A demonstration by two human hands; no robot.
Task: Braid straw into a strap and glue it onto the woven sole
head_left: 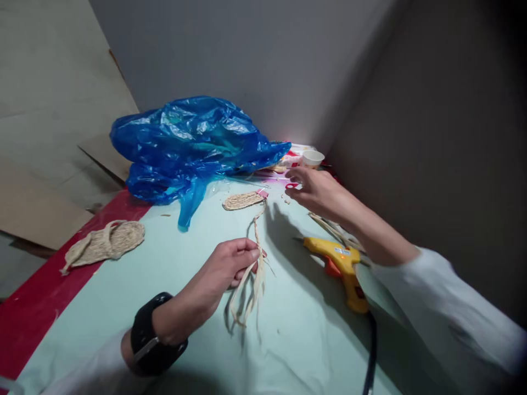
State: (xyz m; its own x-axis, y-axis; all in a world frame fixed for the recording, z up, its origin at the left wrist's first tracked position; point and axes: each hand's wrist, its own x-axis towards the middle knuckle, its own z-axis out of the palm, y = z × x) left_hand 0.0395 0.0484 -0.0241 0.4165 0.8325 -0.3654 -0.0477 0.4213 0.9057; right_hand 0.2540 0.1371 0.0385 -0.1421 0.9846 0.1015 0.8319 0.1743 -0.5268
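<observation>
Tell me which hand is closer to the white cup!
Right. The right hand hovers just in front of the white cup; the left hand is farther away, pinching the straw braid.

A crumpled blue plastic bag lies toward the far side of the pale green worktop. Right of the bag is a white cup; left of it, brown board. Behind the bag rises a grey wall; nearer and left runs a red strip.

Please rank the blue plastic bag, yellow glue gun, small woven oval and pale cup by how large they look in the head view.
1. Blue plastic bag, clearly largest
2. Yellow glue gun
3. Small woven oval
4. Pale cup, partly behind the right hand
</observation>
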